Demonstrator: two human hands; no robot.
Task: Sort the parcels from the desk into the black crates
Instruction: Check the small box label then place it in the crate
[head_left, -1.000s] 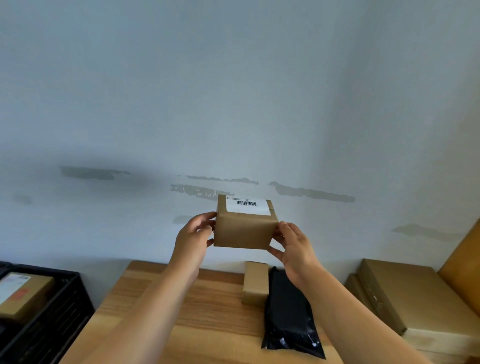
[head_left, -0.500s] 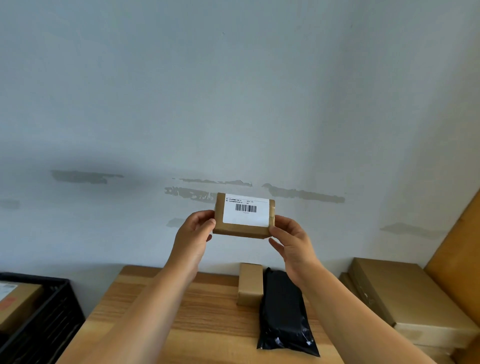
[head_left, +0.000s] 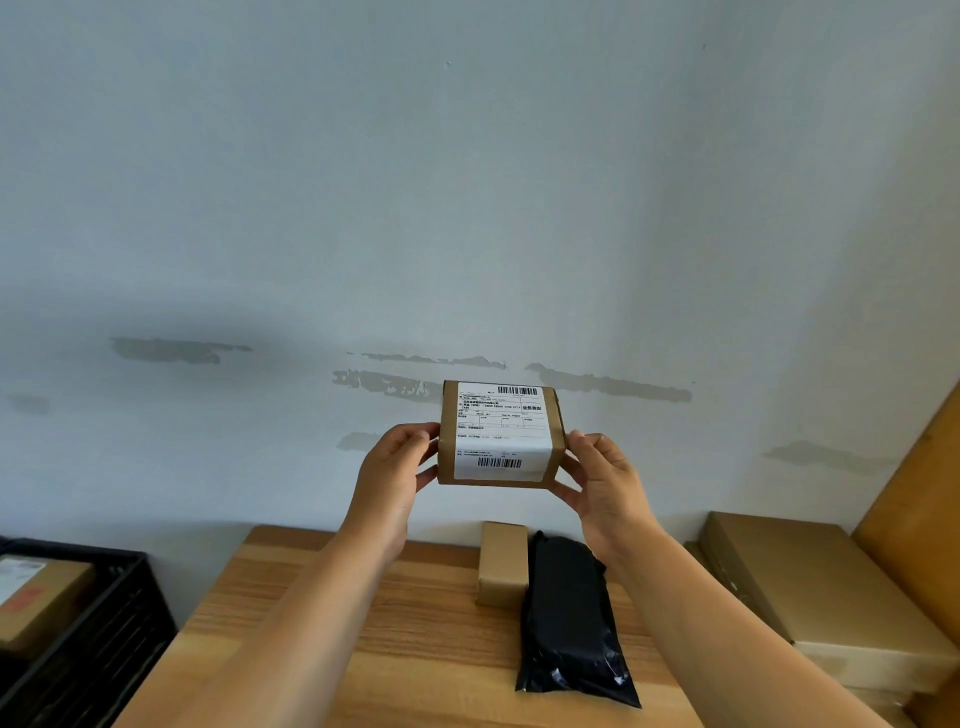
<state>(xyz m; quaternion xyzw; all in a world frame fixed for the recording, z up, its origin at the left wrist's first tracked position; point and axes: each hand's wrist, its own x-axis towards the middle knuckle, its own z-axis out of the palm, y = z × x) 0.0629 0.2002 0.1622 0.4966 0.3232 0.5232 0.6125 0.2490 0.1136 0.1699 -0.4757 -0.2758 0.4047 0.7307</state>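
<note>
Head view: wooden desk (head_left: 415, 649) along frame bottom, pale scuffed wall (head_left: 467, 182) behind. Cardboard parcel (head_left: 498, 434) at centre, raised above desk, left hand (head_left: 395, 467) and right hand (head_left: 602, 480) gripping its sides. Small box (head_left: 503, 564), black bag (head_left: 569, 613) on desk. Black crate (head_left: 104, 639) lower left, beside desk's edge.

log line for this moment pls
step: reading label | box: held up, label facing camera | left hand: grips box | right hand: grips box
</note>
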